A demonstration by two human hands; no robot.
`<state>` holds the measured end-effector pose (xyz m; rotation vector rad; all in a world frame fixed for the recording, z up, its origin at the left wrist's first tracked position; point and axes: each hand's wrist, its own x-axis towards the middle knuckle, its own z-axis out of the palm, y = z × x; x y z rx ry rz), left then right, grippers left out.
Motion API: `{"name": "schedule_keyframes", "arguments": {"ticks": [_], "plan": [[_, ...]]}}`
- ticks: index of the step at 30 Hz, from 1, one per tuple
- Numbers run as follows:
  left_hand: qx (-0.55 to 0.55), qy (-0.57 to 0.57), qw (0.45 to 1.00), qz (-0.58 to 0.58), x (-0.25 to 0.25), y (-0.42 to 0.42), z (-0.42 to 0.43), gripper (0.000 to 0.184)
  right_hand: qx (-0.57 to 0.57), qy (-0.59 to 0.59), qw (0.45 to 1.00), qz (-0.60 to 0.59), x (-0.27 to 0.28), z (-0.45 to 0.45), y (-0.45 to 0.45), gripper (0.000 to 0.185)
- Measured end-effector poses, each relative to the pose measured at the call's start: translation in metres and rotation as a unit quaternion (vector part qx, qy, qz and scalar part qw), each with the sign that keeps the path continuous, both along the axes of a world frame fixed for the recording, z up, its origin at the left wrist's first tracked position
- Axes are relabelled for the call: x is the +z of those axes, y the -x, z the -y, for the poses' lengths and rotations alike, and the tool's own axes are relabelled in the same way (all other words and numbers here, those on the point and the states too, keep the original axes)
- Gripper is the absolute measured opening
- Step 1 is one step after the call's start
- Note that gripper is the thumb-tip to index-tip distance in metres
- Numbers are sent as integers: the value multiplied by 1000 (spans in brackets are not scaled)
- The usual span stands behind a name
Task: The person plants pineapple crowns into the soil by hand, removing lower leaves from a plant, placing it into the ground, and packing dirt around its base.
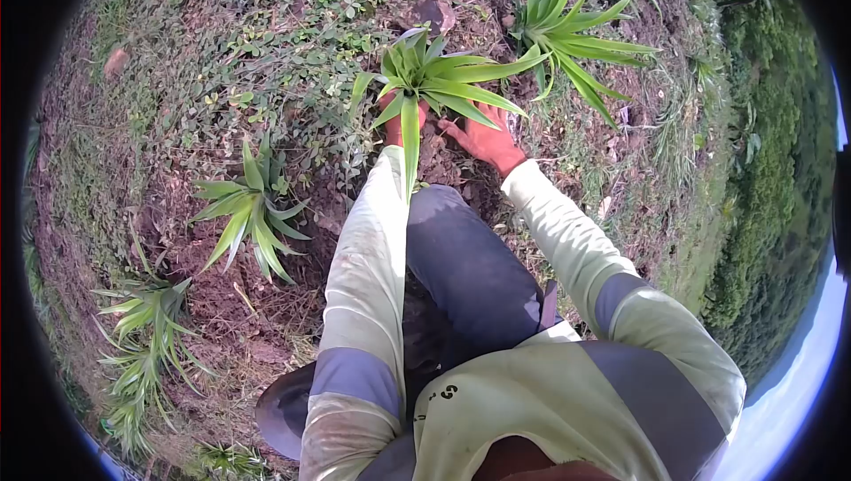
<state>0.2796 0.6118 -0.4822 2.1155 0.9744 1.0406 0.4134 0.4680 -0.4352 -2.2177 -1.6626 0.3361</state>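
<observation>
A young pineapple plant, a rosette of long green leaves, stands in the soil at the upper middle of the head view. My left hand is at the near left side of its base; leaves cover most of it and hide its fingers, so I cannot see whether it grips the stem. On the right of the base, my right hand lies low on the loose brown soil, thumb apart and fingers stretched under the leaves. Nothing shows in it. The fingertips are partly covered.
Another pineapple plant grows to the upper right, and one to the lower left. Farther down-left are more plants. A rock lies just beyond the middle plant. Low weeds cover the upper-left ground. My bent knee is close below my hands.
</observation>
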Motion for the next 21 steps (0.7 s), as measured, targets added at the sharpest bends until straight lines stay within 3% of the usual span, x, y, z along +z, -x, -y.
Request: {"name": "schedule_keyframes", "arguments": {"ticks": [1,3,4,6,9,11,15,17,18,19,20,21], "plan": [[-4,82,994,68,3,-3,3,21,1,1,1000,2,15,11,0,68],[15,-58,998,29,5,-3,1,14,-119,236,964,-43,39,24,-3,76],[17,-58,998,28,-6,-3,-1,14,-116,236,964,-44,28,29,-5,76],[-25,160,956,243,-14,-11,-4,20,-120,166,975,-89,9,35,-8,72],[0,58,998,26,8,-2,1,28,-140,68,972,-177,2,33,-4,67],[-1,-48,999,0,2,0,-2,24,-143,7,971,-192,11,23,14,65],[-22,-51,998,-20,4,3,-3,20,-100,-67,967,-224,39,1,48,61],[-13,52,997,61,7,0,1,18,-96,-138,967,-194,36,-3,53,59],[9,-67,997,-38,2,2,-2,19,-80,-165,962,-204,32,-4,52,55],[9,-66,997,-36,-4,-2,-2,19,-81,-165,962,-203,29,-4,52,55],[-6,79,988,129,-9,-7,-1,20,-84,-150,963,-209,26,-5,52,52],[-5,5,997,71,-6,-3,-3,20,-87,-137,963,-217,22,-6,52,50]]}}
